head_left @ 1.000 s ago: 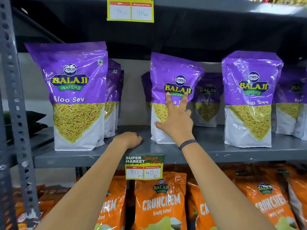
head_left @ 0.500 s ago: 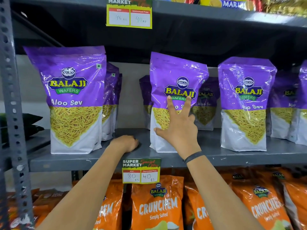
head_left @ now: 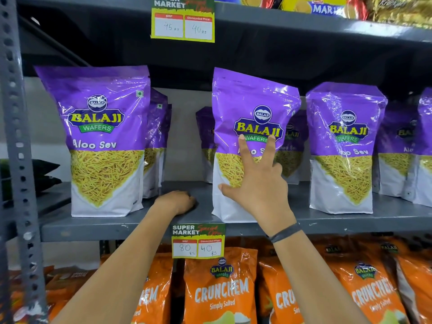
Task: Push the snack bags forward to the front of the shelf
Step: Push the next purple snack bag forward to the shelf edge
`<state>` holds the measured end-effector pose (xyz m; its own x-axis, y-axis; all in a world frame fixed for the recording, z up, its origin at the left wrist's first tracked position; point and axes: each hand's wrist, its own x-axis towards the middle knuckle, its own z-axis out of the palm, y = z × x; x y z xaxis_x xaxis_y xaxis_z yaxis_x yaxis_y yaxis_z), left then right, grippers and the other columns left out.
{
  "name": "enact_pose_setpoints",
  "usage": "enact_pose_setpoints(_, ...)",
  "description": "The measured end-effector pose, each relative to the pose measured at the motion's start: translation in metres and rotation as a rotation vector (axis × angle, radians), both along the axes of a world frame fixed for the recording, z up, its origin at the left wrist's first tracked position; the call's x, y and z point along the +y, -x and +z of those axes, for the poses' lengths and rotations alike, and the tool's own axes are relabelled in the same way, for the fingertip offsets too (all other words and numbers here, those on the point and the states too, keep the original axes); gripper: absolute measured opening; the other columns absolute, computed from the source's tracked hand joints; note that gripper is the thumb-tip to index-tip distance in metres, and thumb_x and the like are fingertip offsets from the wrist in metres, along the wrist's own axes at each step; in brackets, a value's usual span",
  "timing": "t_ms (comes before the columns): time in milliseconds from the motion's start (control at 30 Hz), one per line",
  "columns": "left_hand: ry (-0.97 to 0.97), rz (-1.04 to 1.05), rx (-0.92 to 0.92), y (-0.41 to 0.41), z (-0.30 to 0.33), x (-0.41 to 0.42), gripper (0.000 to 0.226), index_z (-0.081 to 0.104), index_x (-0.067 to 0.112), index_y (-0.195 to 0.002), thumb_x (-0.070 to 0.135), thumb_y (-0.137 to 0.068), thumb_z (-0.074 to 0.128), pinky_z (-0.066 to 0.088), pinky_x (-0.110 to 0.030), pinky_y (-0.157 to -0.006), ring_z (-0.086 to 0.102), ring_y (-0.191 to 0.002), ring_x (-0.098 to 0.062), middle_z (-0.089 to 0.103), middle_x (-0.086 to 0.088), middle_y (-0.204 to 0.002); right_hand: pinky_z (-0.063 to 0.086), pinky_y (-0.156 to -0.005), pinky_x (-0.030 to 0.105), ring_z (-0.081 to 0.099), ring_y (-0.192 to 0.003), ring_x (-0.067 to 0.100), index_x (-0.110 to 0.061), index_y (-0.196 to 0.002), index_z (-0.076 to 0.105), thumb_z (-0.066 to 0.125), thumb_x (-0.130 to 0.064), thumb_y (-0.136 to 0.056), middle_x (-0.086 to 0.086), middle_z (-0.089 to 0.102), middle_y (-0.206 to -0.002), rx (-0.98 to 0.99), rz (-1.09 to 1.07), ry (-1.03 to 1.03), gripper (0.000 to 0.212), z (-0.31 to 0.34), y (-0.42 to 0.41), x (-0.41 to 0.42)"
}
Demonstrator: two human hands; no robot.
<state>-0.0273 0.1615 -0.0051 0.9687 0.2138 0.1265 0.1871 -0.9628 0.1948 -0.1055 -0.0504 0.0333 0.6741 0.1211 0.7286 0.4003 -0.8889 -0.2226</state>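
The middle bag [head_left: 252, 127] is steadied at the shelf [head_left: 145, 224] edge by the splayed right hand [head_left: 259, 185]. The left hand [head_left: 180, 203], curled empty, is braced on the shelf

Orange Crunchem bags [head_left: 219, 291] fill the lower tier. Price tag [head_left: 198, 240] on the rail reads 80/40. Upper price tag [head_left: 183, 19] reads 45/40, biscuit packs [head_left: 327, 7] above it. Perforated grey upright [head_left: 17, 146] at left, dark packets [head_left: 44, 174] beside it.

The snack bags [head_left: 253, 127] are purple above, white below, with yellow sev pictured. The shelf [head_left: 140, 228] is grey. Below, the bags [head_left: 219, 291] are orange.
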Motion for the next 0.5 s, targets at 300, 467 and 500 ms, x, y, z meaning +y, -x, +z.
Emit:
enact_pose_setpoints(300, -0.002, -0.006, 0.003, -0.0022, 0.0002, 0.0003, 0.052, 0.051, 0.01, -0.133, 0.038, -0.096, 0.028, 0.037, -0.044, -0.11, 0.048, -0.129, -0.032, 0.049, -0.018, -0.144, 0.051, -0.082, 0.041, 0.041, -0.121, 0.04, -0.044, -0.151, -0.003, 0.067, -0.062, -0.074, 0.013, -0.017, -0.159, 0.0, 0.006, 0.008, 0.105, 0.0017, 0.0076, -0.0037)
enact_pose_setpoints(467, -0.014, -0.004, -0.008, -0.0027, -0.0016, 0.001, 0.051, 0.051, 0.01, -0.132, 0.038, -0.096, 0.028, 0.039, -0.044, -0.109, 0.049, -0.127, -0.032, 0.05, -0.017, -0.143, 0.051, -0.083, 0.044, 0.039, -0.126, 0.041, -0.042, -0.151, 0.0, 0.063, -0.071, -0.071, 0.011, -0.015, -0.16, -0.045, 0.018, -0.016, 0.106, -0.0041, 0.0055, -0.0065)
enact_pose_setpoints(500, -0.016, -0.003, -0.008, -0.0025, -0.0016, 0.0002, 0.051, 0.051, 0.01, -0.133, 0.038, -0.096, 0.028, 0.039, -0.044, -0.108, 0.049, -0.127, -0.032, 0.05, -0.018, -0.143, 0.051, -0.085, 0.047, 0.034, -0.131, 0.042, -0.041, -0.151, 0.001, 0.061, -0.072, -0.072, 0.011, -0.015, -0.16, -0.047, 0.029, -0.026, 0.105, -0.0069, 0.0054, -0.0069)
